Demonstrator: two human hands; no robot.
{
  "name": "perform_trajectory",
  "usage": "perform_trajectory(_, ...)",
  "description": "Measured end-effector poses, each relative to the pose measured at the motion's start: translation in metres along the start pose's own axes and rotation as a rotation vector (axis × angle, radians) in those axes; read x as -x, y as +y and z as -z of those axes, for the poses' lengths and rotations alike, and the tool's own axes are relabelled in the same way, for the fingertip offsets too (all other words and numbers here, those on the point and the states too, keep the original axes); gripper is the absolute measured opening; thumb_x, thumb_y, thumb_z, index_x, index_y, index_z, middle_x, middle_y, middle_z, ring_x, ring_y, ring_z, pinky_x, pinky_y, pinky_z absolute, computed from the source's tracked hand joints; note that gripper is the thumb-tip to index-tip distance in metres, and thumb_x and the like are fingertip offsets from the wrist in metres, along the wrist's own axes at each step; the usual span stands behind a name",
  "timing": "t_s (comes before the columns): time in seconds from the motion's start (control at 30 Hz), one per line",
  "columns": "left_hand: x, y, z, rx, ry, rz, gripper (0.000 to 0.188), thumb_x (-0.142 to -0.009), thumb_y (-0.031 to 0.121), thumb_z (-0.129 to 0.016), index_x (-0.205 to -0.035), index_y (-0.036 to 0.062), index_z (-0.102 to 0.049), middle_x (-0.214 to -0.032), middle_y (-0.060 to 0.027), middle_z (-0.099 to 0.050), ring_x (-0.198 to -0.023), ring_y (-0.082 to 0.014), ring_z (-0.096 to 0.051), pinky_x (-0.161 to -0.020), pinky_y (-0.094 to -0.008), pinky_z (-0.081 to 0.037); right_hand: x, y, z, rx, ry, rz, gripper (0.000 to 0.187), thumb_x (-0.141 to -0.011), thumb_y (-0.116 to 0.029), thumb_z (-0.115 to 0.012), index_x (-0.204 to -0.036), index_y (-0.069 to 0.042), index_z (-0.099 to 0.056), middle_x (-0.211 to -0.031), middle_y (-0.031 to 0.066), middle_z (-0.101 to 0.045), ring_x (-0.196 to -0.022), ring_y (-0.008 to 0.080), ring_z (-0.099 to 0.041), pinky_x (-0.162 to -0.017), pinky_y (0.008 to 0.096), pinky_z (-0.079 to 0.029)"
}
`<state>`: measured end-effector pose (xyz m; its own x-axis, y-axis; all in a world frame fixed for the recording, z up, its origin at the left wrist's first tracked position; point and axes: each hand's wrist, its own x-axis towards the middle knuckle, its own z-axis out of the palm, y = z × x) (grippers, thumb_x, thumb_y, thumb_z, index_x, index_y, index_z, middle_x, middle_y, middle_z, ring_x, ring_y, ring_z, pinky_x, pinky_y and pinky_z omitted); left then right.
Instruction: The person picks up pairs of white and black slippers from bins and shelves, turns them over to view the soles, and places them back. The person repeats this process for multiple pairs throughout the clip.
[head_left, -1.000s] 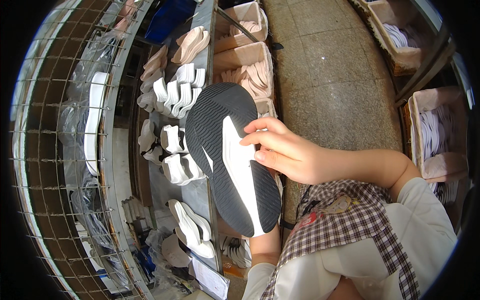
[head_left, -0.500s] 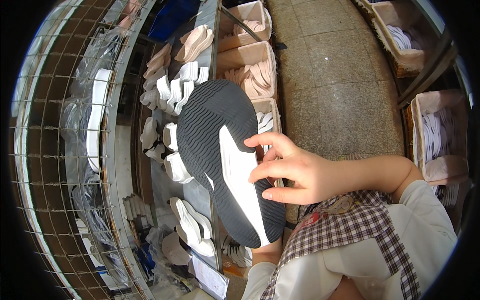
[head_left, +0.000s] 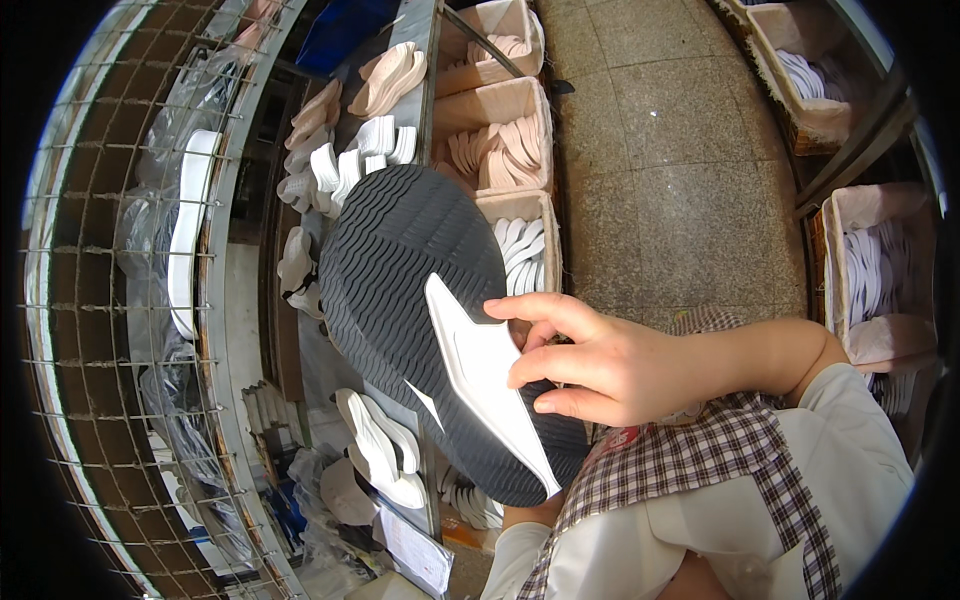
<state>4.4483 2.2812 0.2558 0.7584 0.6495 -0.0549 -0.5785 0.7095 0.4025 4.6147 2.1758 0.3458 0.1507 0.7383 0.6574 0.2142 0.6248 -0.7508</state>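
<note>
A black and white shoe sole (head_left: 400, 260) is held up in front of me, its wavy black tread facing me. A white panel (head_left: 480, 360) runs down its middle to a narrow tip. From below, my left hand (head_left: 537, 512) reaches in behind the sole's lower end and holds it; only a bit of the wrist shows and the fingers are hidden. At the sole's right edge is my right hand (head_left: 590, 360), its fingers spread apart. Its fingertips rest on or close by the white panel.
White soles (head_left: 380, 450) and pink soles (head_left: 390, 80) lie along the metal bench left of me. Cloth-lined baskets (head_left: 548, 215) of soles stand beside it, with another lined basket (head_left: 833, 270) at the right. A wire mesh (head_left: 90, 300) rises at the far left, a tiled floor (head_left: 680, 200) ahead.
The sole has tilted and shifted a little left at its upper end, while its lower end moved slightly right. My right hand has moved slightly down with it.
</note>
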Motion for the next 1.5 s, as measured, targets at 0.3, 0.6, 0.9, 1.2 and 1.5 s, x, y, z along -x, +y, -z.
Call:
perform_trajectory(0.3,0.005,-0.005,0.001,0.005,0.006,0.010,0.046,-0.098,0.028,-0.042,-0.138,0.0068,-0.033,-0.134,-0.0105,-0.044,-0.119,-0.0224,-0.047,-0.098,-0.0360,-0.041,-0.001,-0.001,0.003,0.012,-0.074,0.035,0.023,-0.078,0.001,-0.067,-0.101,0.002,-0.061,-0.138,0.0213,-0.031,-0.094,0.0223,-0.055,-0.084,0.0342,-0.048)
perform_trajectory(0.6,0.002,-0.007,0.002,-0.008,0.021,0.017,0.045,-0.097,0.028,-0.043,-0.137,0.0068,-0.034,-0.132,-0.0107,-0.045,-0.118,-0.0226,-0.048,-0.097,-0.0367,-0.043,-0.002,-0.002,0.005,-0.024,-0.066,-0.030,0.027,-0.077,0.003,-0.068,-0.102,0.005,-0.058,-0.138,0.0212,-0.031,-0.091,0.0224,-0.056,-0.083,0.0345,-0.048)
perform_trajectory(0.9,0.001,-0.007,0.003,-0.017,0.026,0.024,0.045,-0.097,0.028,-0.044,-0.136,0.0068,-0.035,-0.131,-0.0109,-0.046,-0.117,-0.0229,-0.050,-0.096,-0.0374,-0.045,-0.001,0.000,0.003,-0.001,-0.060,-0.009,0.020,-0.077,0.003,-0.067,-0.097,0.003,-0.061,-0.139,0.0203,-0.030,-0.097,0.0235,-0.055,-0.086,0.0344,-0.047)
perform_trajectory(1.2,-0.016,-0.003,0.004,-0.070,0.002,0.043,0.045,-0.097,0.028,-0.045,-0.135,0.0068,-0.036,-0.129,-0.0112,-0.047,-0.115,-0.0231,-0.051,-0.094,-0.0381,-0.046,0.011,0.008,0.015,-0.112,-0.124,-0.442,0.060,-0.084,-0.030,-0.066,-0.130,-0.001,-0.040,-0.137,0.0203,-0.034,-0.115,0.0310,-0.048,-0.096,0.0360,-0.042)
perform_trajectory(1.5,-0.035,-0.005,0.011,-0.095,-0.013,0.060,0.044,-0.096,0.028,-0.045,-0.135,0.0068,-0.037,-0.128,-0.0114,-0.049,-0.114,-0.0234,-0.053,-0.093,-0.0388,-0.048,0.018,0.008,0.029,0.057,-0.181,-0.598,0.104,-0.068,-0.041,-0.076,-0.143,0.002,-0.017,-0.139,0.0270,-0.026,-0.129,0.0394,-0.032,-0.105,0.0408,-0.032)
